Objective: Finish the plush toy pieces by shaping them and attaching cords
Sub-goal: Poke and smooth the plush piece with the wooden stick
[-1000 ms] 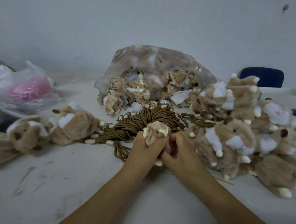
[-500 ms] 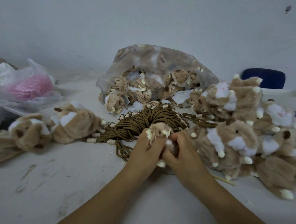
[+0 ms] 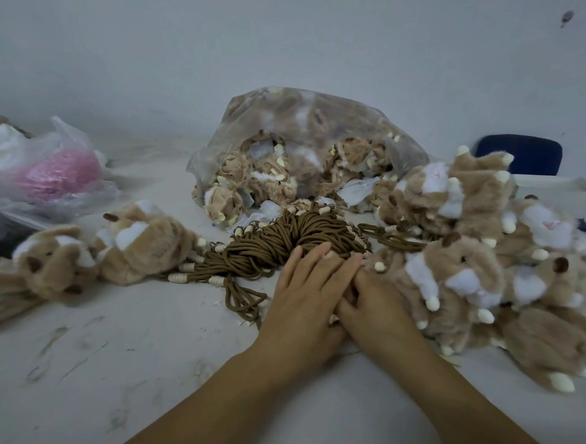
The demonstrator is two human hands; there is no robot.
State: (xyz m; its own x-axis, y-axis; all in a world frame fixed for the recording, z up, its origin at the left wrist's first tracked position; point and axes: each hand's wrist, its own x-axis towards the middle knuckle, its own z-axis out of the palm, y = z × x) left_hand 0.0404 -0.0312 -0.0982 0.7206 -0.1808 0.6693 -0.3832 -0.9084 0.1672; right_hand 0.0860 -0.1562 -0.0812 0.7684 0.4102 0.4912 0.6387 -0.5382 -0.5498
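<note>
Plush piece, pinched upright between both grips half a second ago, is now lying hidden beneath them, midway between worktop side edges, just in front of cord bundle. Left grip is flattening: fingers straight, pressing down. Right grip is tucking under left; clamped or loose, cannot tell. Judgement: shaping is shifting from pinching to pressing; cord attaching not yet begun.
</note>
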